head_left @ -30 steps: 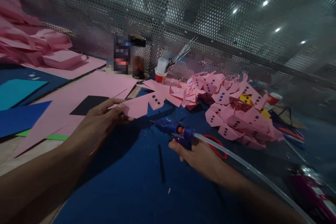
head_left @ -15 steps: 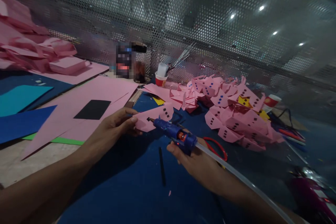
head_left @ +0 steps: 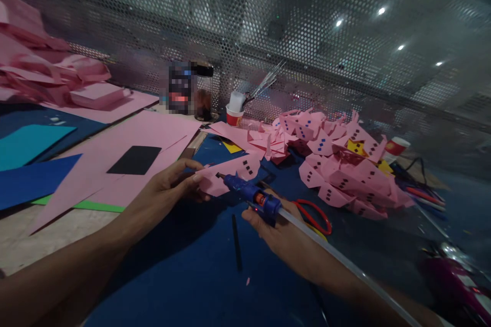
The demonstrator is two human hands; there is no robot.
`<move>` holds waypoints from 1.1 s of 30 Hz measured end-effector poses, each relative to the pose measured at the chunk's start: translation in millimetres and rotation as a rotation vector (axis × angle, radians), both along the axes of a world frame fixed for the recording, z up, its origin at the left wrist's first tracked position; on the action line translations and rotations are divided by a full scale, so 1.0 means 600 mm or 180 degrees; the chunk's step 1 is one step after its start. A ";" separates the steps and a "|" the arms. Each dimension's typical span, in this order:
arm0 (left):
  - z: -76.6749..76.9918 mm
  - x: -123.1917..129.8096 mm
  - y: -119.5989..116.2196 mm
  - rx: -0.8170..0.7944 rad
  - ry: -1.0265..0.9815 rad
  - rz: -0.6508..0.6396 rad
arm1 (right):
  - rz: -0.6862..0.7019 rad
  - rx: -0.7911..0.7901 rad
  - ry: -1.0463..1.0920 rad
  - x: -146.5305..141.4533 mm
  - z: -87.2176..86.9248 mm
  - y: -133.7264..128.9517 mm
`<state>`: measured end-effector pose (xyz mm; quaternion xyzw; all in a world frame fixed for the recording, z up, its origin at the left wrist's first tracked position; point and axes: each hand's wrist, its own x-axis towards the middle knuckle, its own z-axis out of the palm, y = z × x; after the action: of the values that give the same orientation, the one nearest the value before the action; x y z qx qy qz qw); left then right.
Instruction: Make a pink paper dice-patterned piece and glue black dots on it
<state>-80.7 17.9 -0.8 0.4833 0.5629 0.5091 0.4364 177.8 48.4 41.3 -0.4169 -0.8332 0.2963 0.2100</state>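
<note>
Between the thumb and fingers of my left hand (head_left: 178, 181) is a pink paper piece (head_left: 209, 184) with small black squares near its right end. My right hand (head_left: 282, 230) is wrapped around a blue glue gun (head_left: 249, 194), whose nozzle points left over the pink piece; whether it touches the paper I cannot tell. A long clear glue stick (head_left: 326, 245) sticks out of the gun's back. Below, a thin black strip (head_left: 237, 242) lies on the blue sheet (head_left: 184, 276). Red-handled scissors (head_left: 316, 214) lie just beyond my right hand, partly hidden by it.
Many pink paper pieces (head_left: 345, 168) with dark squares are heaped at right. Pink sheets (head_left: 164, 133) with a black rectangle (head_left: 135, 160) on top, and blue card (head_left: 34, 181), lie at left. A paper cup (head_left: 234, 115) and a jar (head_left: 203, 94) stand before the perforated metal panel (head_left: 238, 20).
The pink piece has shifted slightly right and tilted in my left hand. My right hand with the glue gun has moved a little left; more of the scissors now shows.
</note>
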 end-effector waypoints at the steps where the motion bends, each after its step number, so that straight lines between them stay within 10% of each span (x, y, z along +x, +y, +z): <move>1: 0.001 0.001 0.000 0.0002 -0.0006 -0.0007 | 0.0011 0.0131 0.0025 0.000 -0.002 0.000; 33: -0.002 0.000 -0.001 -0.0028 -0.0181 -0.0133 | 0.0013 0.0322 -0.0028 0.007 -0.020 0.002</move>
<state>-80.9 17.3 -2.1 0.4785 0.5422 0.5109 0.4649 181.7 49.7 29.2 -0.4053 -0.8490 0.2524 0.2265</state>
